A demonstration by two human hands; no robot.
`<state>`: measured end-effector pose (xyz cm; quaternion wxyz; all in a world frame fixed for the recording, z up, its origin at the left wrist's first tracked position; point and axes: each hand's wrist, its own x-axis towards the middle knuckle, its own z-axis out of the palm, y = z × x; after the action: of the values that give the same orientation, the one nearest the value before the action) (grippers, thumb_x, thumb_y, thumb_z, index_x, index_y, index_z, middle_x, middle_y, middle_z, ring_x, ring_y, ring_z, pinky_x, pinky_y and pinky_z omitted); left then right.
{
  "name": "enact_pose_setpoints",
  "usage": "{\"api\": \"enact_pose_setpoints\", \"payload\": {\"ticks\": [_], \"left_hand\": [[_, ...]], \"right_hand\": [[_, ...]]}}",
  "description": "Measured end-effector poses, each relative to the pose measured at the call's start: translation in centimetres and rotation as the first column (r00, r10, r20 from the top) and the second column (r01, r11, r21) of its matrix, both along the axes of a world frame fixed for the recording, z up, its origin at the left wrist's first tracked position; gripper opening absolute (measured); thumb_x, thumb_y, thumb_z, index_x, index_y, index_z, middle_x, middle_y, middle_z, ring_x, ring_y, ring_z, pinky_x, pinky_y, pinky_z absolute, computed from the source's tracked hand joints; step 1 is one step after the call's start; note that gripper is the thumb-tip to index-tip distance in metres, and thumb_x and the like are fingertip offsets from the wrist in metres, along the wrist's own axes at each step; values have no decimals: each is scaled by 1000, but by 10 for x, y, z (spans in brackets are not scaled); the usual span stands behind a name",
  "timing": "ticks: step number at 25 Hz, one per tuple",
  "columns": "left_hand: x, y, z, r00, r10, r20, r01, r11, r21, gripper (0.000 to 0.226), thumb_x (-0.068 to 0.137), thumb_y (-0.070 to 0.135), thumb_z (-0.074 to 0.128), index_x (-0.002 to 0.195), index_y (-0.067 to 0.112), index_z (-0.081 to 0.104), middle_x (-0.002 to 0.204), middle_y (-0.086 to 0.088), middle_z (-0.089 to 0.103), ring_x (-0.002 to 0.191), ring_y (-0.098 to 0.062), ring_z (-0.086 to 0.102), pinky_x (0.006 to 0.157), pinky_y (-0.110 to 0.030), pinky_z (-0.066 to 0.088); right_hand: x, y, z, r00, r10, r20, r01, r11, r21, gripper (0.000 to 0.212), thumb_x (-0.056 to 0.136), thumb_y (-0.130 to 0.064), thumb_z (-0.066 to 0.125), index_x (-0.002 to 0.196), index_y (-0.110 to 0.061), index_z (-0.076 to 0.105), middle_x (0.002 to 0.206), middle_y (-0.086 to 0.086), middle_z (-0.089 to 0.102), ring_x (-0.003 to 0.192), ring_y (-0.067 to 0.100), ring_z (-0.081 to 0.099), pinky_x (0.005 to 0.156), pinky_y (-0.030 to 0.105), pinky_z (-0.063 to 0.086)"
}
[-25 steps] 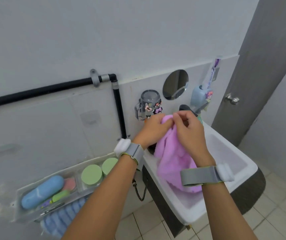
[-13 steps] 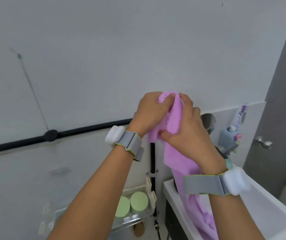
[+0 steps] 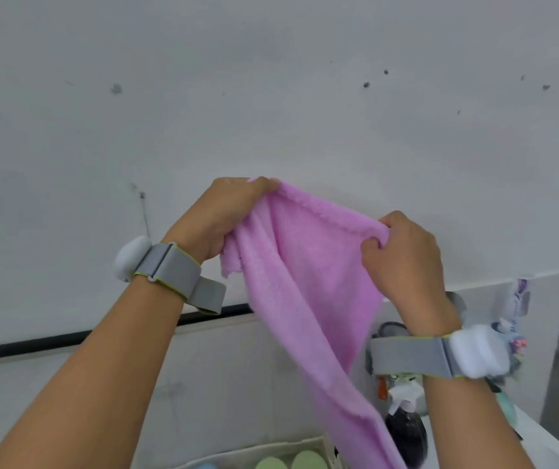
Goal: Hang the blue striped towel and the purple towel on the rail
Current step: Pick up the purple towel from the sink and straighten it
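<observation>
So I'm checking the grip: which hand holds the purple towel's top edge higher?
The left hand, pinching the purple towel at its upper corner. The right hand grips the same edge lower down, so the edge slopes downward toward it.

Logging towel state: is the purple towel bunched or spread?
Partly spread: left hand and right hand stretch the purple towel top edge apart.

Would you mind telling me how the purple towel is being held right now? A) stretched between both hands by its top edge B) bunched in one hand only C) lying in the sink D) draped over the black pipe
A: the left hand and right hand each pinch an end of the purple towel along its top edge, with the rest hanging down in front of the wall.
</observation>
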<state>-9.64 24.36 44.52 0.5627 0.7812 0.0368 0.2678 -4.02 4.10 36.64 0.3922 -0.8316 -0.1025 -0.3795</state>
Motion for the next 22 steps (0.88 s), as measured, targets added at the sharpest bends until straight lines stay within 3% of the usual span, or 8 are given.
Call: {"api": "enact_pose_setpoints", "payload": {"ticks": [4,8,10,13,15,18,20,22], "left_hand": [[-14,13,4,991,-9,-132,-17,981,-193,15,90,24,62,82,12,64,71,-6,62,61,-19,59,59,-28,50],[-21,16,3,991,-134,11,132,952,-277,21,96,0,45,102,11,62,81,-8,58,60,-14,56,44,-21,49],[-25,8,1,963,-262,59,268,933,-242,30,92,-8,41,90,8,66,82,-9,59,63,-13,59,51,-19,53],[-28,-4,-7,942,-330,56,331,943,-28,35,86,-14,44,92,6,71,99,-11,69,86,-16,64,76,-21,57],[-26,-1,-15,957,-280,77,260,944,203,31,87,-11,56,105,9,70,105,-7,73,91,-12,67,79,-17,54],[-23,7,-25,968,-191,164,132,940,315,25,85,7,71,109,14,70,103,-2,75,89,-7,69,75,-15,51],[-22,11,-27,970,-63,235,-41,910,413,13,86,24,70,98,19,72,92,3,76,84,-9,70,72,-21,53],[-22,14,-30,959,63,277,-213,808,550,24,89,38,63,82,16,69,76,2,71,73,-13,65,65,-25,50]], "right_hand": [[7,23,14,968,244,-48,-227,944,239,13,88,-22,54,91,-10,59,80,1,61,75,24,54,65,32,40],[-3,43,22,842,539,-29,-457,741,493,37,87,-23,61,59,-20,37,54,-8,33,48,8,30,44,22,25],[-7,51,25,773,633,-46,-512,665,543,36,83,-32,67,57,-22,45,52,-10,39,49,6,34,47,20,27],[-14,62,26,659,751,-34,-575,533,621,20,80,-32,70,65,-19,72,68,-1,67,65,11,59,63,30,48],[-13,64,23,576,817,16,-626,428,651,10,82,-19,69,82,-14,78,77,5,73,73,16,66,71,35,53],[-11,63,19,463,881,98,-706,300,641,28,80,3,64,105,-4,72,95,12,74,87,22,68,82,39,55],[-10,65,17,487,862,143,-693,282,663,27,81,0,69,108,-7,70,96,11,77,87,21,71,82,36,57],[-11,69,15,526,833,174,-649,260,715,20,84,-13,73,104,-10,70,92,9,78,81,19,72,79,35,57]]}}
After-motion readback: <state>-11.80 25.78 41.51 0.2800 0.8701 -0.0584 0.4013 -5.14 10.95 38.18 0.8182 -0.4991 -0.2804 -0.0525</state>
